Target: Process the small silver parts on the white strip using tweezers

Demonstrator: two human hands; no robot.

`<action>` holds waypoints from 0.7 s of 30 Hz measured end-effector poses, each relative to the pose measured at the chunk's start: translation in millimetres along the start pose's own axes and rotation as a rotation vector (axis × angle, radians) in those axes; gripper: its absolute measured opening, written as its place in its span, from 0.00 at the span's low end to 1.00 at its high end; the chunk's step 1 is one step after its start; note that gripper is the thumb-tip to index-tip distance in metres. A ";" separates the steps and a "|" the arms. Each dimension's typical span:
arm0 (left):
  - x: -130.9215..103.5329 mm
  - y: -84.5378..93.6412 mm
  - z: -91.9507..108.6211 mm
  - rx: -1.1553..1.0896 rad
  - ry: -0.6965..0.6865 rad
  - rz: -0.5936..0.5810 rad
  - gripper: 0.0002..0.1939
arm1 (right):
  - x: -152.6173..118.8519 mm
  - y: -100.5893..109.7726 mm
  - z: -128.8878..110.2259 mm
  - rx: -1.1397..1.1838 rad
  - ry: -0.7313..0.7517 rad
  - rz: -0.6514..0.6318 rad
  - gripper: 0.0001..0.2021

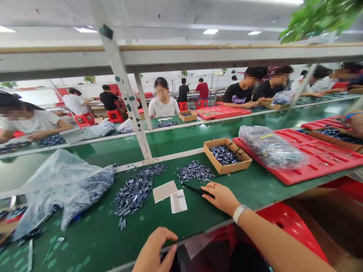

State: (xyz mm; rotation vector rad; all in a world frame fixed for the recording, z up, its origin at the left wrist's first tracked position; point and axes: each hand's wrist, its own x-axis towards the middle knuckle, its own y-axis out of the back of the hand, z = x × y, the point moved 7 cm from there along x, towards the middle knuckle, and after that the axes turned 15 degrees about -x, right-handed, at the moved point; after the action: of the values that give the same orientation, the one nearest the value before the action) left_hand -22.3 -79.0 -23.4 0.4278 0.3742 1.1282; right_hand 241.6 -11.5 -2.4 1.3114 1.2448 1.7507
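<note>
— What shows at your green bench?
— Your right hand pinches a black tool, its tip at the small pile; one small piece lies on the white card, left of that hand. The done share cannot be told, but plenty seems left: the big pile farther left, and the filled cardboard box ahead.
— Your left hand?
— Thumb and fingers apart at the bench's near edge, nothing visibly gripped.
— Obstacles?
— A plastic bag slumps ahead-left of your left hand (crowding that side, by my judgement); a clear bag sits on the red tray, ahead-right of your right, outside the tool's path.
</note>
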 end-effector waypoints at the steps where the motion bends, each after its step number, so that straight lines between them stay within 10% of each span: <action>1: 14.2 5.7 19.9 0.027 -0.033 0.013 0.12 | 0.5 1.0 -0.5 0.006 0.006 -0.002 0.12; 10: 115.5 5.6 51.1 0.402 -0.052 0.033 0.10 | 4.1 1.8 3.7 0.054 0.018 -0.027 0.12; 21: 128.5 -5.9 67.4 0.728 -0.081 -0.065 0.07 | 2.3 -2.0 9.6 0.087 -0.062 0.049 0.14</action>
State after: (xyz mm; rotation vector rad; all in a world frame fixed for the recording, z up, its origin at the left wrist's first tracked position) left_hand 64.7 27.8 22.4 1.0876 0.7232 0.8806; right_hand 249.8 -5.7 -2.8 1.4463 1.2759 1.6924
